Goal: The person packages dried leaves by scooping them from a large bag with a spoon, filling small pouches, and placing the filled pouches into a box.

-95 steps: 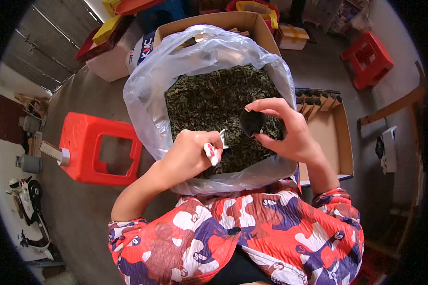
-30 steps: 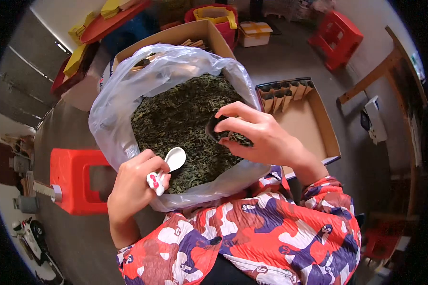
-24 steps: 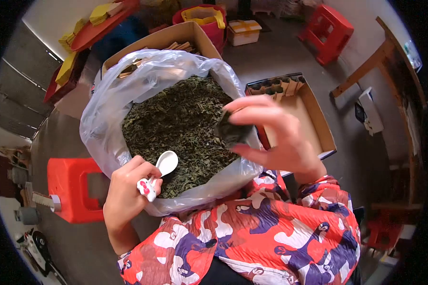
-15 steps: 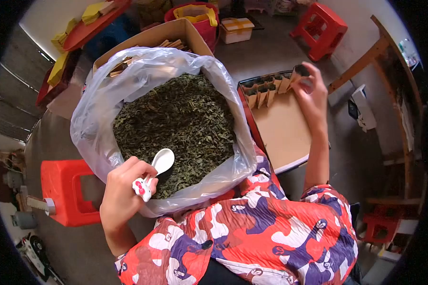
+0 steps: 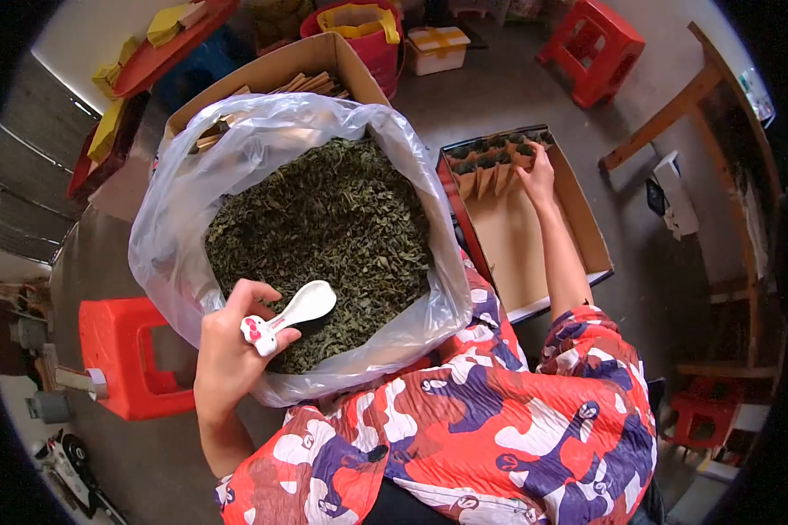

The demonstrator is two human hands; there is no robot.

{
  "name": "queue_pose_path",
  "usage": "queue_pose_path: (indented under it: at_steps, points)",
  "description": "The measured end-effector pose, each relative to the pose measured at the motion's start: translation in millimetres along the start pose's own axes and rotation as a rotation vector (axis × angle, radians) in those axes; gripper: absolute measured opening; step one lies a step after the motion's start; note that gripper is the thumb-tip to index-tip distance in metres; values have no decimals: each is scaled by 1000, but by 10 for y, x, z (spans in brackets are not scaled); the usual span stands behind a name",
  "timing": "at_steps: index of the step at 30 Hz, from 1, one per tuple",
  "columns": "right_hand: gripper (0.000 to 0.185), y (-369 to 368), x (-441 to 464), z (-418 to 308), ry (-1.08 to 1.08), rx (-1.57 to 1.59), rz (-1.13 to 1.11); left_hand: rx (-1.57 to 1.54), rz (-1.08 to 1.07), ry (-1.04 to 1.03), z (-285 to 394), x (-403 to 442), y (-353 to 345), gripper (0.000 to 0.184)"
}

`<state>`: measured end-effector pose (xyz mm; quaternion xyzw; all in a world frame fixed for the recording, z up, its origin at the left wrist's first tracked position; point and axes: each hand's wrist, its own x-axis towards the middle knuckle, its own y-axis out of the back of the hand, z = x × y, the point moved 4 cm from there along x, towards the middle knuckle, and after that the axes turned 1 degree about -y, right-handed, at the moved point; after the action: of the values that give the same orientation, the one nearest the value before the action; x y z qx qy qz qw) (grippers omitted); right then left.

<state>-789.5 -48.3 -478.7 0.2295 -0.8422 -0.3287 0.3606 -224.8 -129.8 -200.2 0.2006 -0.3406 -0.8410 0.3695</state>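
Note:
My left hand grips a white spoon whose handle ends in a white figure with a red bow. The spoon's bowl faces up and looks empty, just above the dried green leaves. Those leaves fill a clear plastic bag opened wide in front of me. On the right, my right hand has its fingers closed around a small brown paper packet with dark filling at its top. It stands at the end of a row of similar upright packets in a shallow cardboard box.
Behind the bag, a carton holds more folded brown paper pieces. A red stool stands at left, another red stool at the back right. A wooden frame leans at right. A red bucket is at the back.
My right hand has moved left and down with the packet, setting it against the row in the box. My left hand has turned slightly, and the spoon has shifted right.

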Motion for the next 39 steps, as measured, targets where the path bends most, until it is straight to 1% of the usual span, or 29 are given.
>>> queue_pose_path:
  at_steps: [2, 5, 8, 11, 14, 15, 16, 17, 18, 19, 21, 22, 23, 24, 26, 27, 30, 31, 34, 35, 38, 39]
  points:
    - [68, -59, -20, 42, 9, -34, 3, -52, 19, 80, -22, -15, 6, 51]
    - [77, -92, -69, 52, 47, -18, 26, -108, 43, 124, -6, -20, 17, 59]
    - [82, 66, -146, -151, -114, 17, -47, -333, 180, 52, 9, -42, -14, 60]
    - [77, 252, -201, -435, -155, -31, 32, -299, 275, -16, 52, -46, -1, 49]
    - [69, 515, -64, -1322, 105, 137, 169, 240, 149, -228, 105, -28, 107, 33]
    - [59, 663, -1, -1746, 135, 242, 149, 248, 120, -207, 50, -40, 78, 25]
    - [52, 736, 93, -2060, 176, 344, 126, 288, 68, -199, 65, -62, 70, 26]
    - [45, 788, 178, -2376, 279, 432, 127, 327, 18, -191, 101, -81, 49, 26]
    - [39, 861, 263, -2700, 398, 468, 150, 365, -32, -184, 129, -96, 23, 26]
    - [29, 888, 340, -2968, 475, 451, 141, 428, -61, -196, 147, -109, -5, 25]
    - [19, 874, 481, -3457, 699, 486, 78, 551, -110, -266, 220, -112, -54, 25]
    - [11, 792, 582, -3636, 737, 463, 23, 611, -134, -299, 245, -113, -61, 25]
    - [10, 676, 666, -3779, 820, 365, -1, 665, -165, -353, 196, -111, -102, 22]
    - [10, 556, 747, -3896, 902, 265, -23, 691, -164, -358, 162, -101, -130, 20]
    - [11, 230, 937, -4013, 919, -19, -69, 743, -157, -370, 132, -78, -204, 18]
    - [11, 152, 998, -4111, 923, -162, -90, 690, -155, -307, 119, -67, -220, 15]
    - [12, -11, 1082, -4345, 1031, -493, -97, 618, -142, -276, 79, -16, -292, 15]
    - [12, -166, 1113, -4376, 1025, -559, -87, 608, -156, -256, 89, 6, -310, 14]
    - [12, -389, 1134, -4464, 970, -647, -224, 547, -119, -280, 126, 67, -331, 14]
    - [10, -447, 1134, -4457, 969, -615, -193, 537, -124, -274, 123, 93, -339, 13]
    - [11, -441, 1206, -4441, 917, -343, -161, 525, -49, -318, 68, 169, -389, 20]
    - [12, -479, 1247, -4443, 859, -242, -230, 502, -26, -324, 36, 189, -397, 20]
